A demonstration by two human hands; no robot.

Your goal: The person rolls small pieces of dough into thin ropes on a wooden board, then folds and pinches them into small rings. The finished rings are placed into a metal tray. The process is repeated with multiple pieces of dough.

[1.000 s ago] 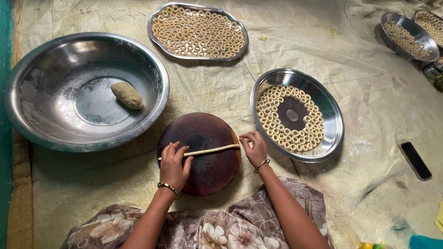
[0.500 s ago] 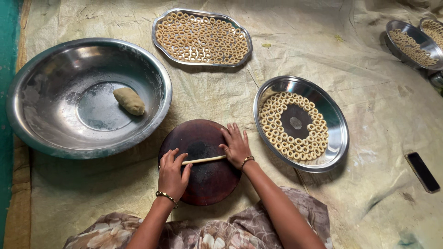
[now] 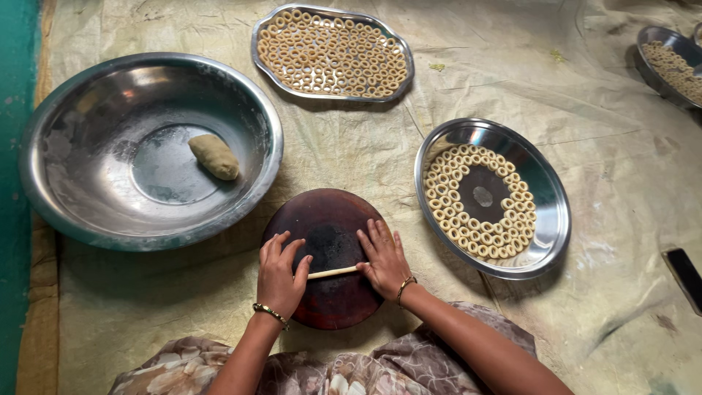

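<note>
Hands [image 3: 333, 267] flat on dough rope [image 3: 333, 272]

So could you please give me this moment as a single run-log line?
left hand: flat on dough rope | right hand: flat on dough rope | rope on round wooden board | dough lump in large steel bowl

The hands [image 3: 281, 274] [image 3: 384, 260] have drawn closer — less of the dough rope [image 3: 333, 272] shows between them.

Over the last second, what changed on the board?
Both hands, left hand and right hand, closed in over the dough rope, so less of it shows. Nothing taken hold of or let go. Round board, dough lump and ring trays stayed put.
</note>
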